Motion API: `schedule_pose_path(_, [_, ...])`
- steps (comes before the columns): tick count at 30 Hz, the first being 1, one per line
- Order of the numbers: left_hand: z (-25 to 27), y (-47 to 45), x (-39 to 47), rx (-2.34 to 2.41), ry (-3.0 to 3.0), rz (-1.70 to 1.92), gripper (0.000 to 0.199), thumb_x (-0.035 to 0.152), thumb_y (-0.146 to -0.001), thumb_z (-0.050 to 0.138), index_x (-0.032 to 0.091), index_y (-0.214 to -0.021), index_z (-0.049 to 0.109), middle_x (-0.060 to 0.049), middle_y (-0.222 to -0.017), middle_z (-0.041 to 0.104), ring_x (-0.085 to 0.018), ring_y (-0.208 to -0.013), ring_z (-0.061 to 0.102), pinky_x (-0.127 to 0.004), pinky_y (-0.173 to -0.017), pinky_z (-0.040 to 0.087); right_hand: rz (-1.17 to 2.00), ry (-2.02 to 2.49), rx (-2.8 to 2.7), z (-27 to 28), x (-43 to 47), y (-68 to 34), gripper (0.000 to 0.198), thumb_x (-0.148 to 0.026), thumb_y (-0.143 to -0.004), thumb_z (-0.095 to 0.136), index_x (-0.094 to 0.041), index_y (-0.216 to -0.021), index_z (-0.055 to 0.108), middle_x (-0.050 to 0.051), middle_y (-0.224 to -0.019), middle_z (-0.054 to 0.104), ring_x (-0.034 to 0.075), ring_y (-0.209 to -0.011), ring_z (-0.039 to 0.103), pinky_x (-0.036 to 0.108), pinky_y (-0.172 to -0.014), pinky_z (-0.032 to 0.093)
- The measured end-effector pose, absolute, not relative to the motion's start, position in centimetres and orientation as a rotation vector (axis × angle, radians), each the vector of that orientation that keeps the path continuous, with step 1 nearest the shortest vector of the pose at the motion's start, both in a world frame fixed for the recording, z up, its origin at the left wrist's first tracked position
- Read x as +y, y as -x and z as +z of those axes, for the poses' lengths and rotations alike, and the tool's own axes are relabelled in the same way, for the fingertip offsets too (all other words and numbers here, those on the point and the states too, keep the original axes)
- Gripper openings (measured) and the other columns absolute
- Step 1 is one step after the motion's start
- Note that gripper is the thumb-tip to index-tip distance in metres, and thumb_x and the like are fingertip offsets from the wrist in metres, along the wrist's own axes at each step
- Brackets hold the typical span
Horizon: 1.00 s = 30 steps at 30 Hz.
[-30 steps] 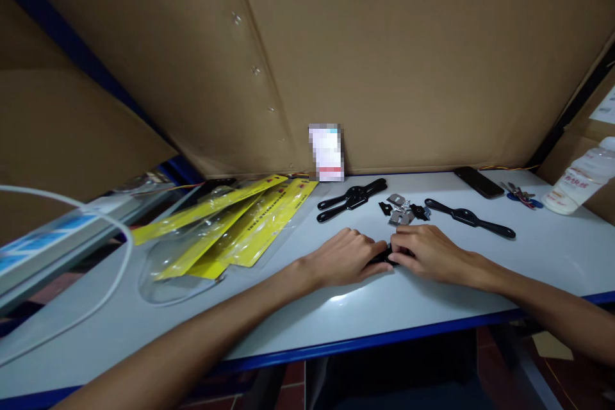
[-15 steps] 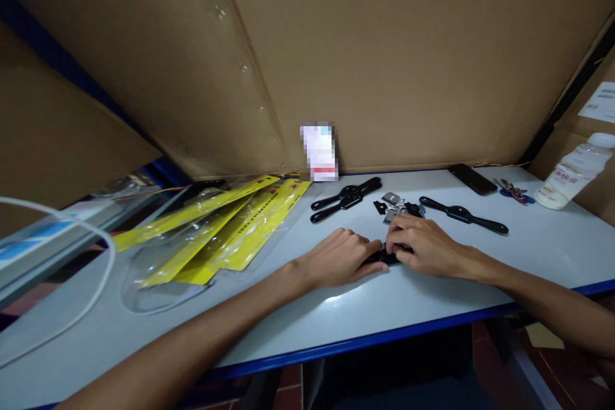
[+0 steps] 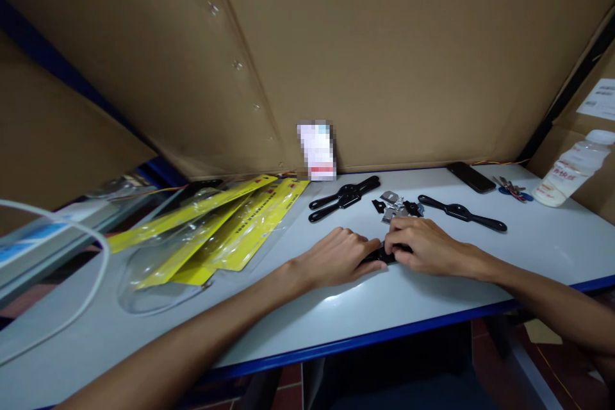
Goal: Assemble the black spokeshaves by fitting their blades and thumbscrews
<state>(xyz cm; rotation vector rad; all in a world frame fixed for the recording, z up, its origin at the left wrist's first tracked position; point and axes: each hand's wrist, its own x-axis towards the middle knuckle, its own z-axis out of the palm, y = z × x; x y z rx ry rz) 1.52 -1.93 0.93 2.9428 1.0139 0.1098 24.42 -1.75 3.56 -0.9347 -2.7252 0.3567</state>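
Note:
Low over the table, my left hand (image 3: pixel 341 257) is closed around one end of a black spokeshave (image 3: pixel 378 255). Bent fingers of my right hand (image 3: pixel 420 246) press on the middle and other end of that tool and cover much of it. Whether a small part sits under those fingertips is hidden. Just beyond my hands lies a small pile of silver blades (image 3: pixel 391 197) and black cap pieces (image 3: pixel 378 206). Left of the pile, two more black spokeshave bodies (image 3: pixel 346 196) lie side by side. Another spokeshave body (image 3: pixel 462 213) rests to the right.
Yellow blister packs (image 3: pixel 240 230) are fanned out on the left of the table. A lit phone (image 3: pixel 319 152) leans on the cardboard wall (image 3: pixel 384 64). At the right are a dark phone (image 3: pixel 471 177), keys (image 3: pixel 512 190) and a bottle (image 3: pixel 571 170). A white cable (image 3: pixel 106 269) loops at the left.
The view has shifted very slightly. Both hands keep the same hold on the spokeshave, and nothing on the table has visibly moved.

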Motion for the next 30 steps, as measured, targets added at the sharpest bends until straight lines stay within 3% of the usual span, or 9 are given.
schedule_pose_path(3, [1.01, -1.56, -1.97, 1.016, -2.944, 0.094, 0.060, 0.061, -0.107, 0.027, 0.016, -0.095, 0.065, -0.009, -0.076, 0.073, -0.018, -0.056, 0.064, -0.034, -0.054, 0.031, 0.286, 0.989, -2.719, 3.70, -1.88, -24.38, 0.007, -0.012, -0.087, 0.063, -0.018, -0.086, 0.066, 0.005, -0.092, 0.065, 0.019, -0.084, 0.057, 0.030, -0.069, 0.037])
schedule_pose_path(7, [1.21, -1.63, -2.01, 1.025, -2.942, 0.075, 0.059, 0.060, -0.107, 0.028, 0.016, -0.094, 0.066, -0.008, -0.075, 0.073, -0.018, -0.056, 0.063, -0.035, -0.055, 0.032, 0.213, 1.011, -2.689, 3.37, -1.80, -24.45, 0.011, -0.011, -0.092, 0.059, -0.017, -0.099, 0.066, 0.007, -0.097, 0.066, 0.020, -0.085, 0.058, 0.032, -0.070, 0.038])
schedule_pose_path(13, [1.20, -1.60, -1.99, 1.025, -2.950, 0.058, 0.057, 0.059, -0.107, 0.031, 0.015, -0.106, 0.067, -0.008, -0.081, 0.075, -0.018, -0.059, 0.065, -0.032, -0.056, 0.035, 0.311, 0.868, -2.674, 3.36, -1.86, -24.45, 0.024, -0.002, -0.088, 0.055, -0.020, -0.082, 0.070, 0.006, -0.101, 0.065, 0.020, -0.099, 0.059, 0.030, -0.074, 0.041])
schedule_pose_path(16, [1.21, -1.63, -2.01, 1.021, -2.947, 0.073, 0.058, 0.059, -0.107, 0.030, 0.015, -0.101, 0.067, -0.009, -0.079, 0.074, -0.019, -0.060, 0.066, -0.033, -0.056, 0.036, 0.271, 1.009, -2.621, 3.63, -2.03, -24.26, 0.009, -0.015, -0.089, 0.064, -0.019, -0.095, 0.069, 0.007, -0.101, 0.066, 0.020, -0.088, 0.059, 0.030, -0.070, 0.041])
schedule_pose_path(19, [1.26, -1.67, -2.01, 1.034, -2.945, 0.047, 0.055, 0.058, -0.107, 0.032, 0.015, -0.100, 0.067, -0.008, -0.079, 0.074, -0.019, -0.060, 0.066, -0.032, -0.056, 0.036, 0.243, 1.106, -2.630, 3.67, -1.98, -24.22, 0.013, -0.024, -0.090, 0.068, -0.017, -0.101, 0.068, 0.005, -0.092, 0.067, 0.018, -0.077, 0.057, 0.030, -0.067, 0.039])
schedule_pose_path(21, [1.23, -1.66, -1.99, 1.036, -2.952, 0.043, 0.055, 0.058, -0.107, 0.032, 0.015, -0.102, 0.067, -0.008, -0.078, 0.074, -0.019, -0.061, 0.066, -0.031, -0.056, 0.036, 0.259, 1.022, -2.685, 3.53, -1.88, -24.32, 0.010, -0.014, -0.092, 0.061, -0.018, -0.096, 0.069, 0.005, -0.092, 0.066, 0.018, -0.081, 0.058, 0.030, -0.069, 0.039])
schedule_pose_path(25, [1.01, -1.56, -1.91, 1.020, -2.948, 0.086, 0.059, 0.061, -0.107, 0.028, 0.016, -0.102, 0.066, -0.009, -0.080, 0.075, -0.018, -0.059, 0.066, -0.032, -0.056, 0.035, 0.297, 0.843, -2.696, 3.37, -1.95, -24.43, 0.026, 0.001, -0.088, 0.053, -0.019, -0.084, 0.070, 0.007, -0.101, 0.065, 0.020, -0.098, 0.059, 0.030, -0.078, 0.043])
schedule_pose_path(30, [1.08, -1.57, -1.94, 1.037, -2.936, 0.065, 0.055, 0.058, -0.107, 0.032, 0.016, -0.099, 0.066, -0.009, -0.079, 0.075, -0.019, -0.061, 0.067, -0.033, -0.056, 0.034, 0.185, 1.063, -2.615, 3.52, -2.17, -24.14, 0.012, -0.019, -0.092, 0.064, -0.016, -0.103, 0.067, 0.007, -0.097, 0.066, 0.018, -0.080, 0.058, 0.032, -0.071, 0.042])
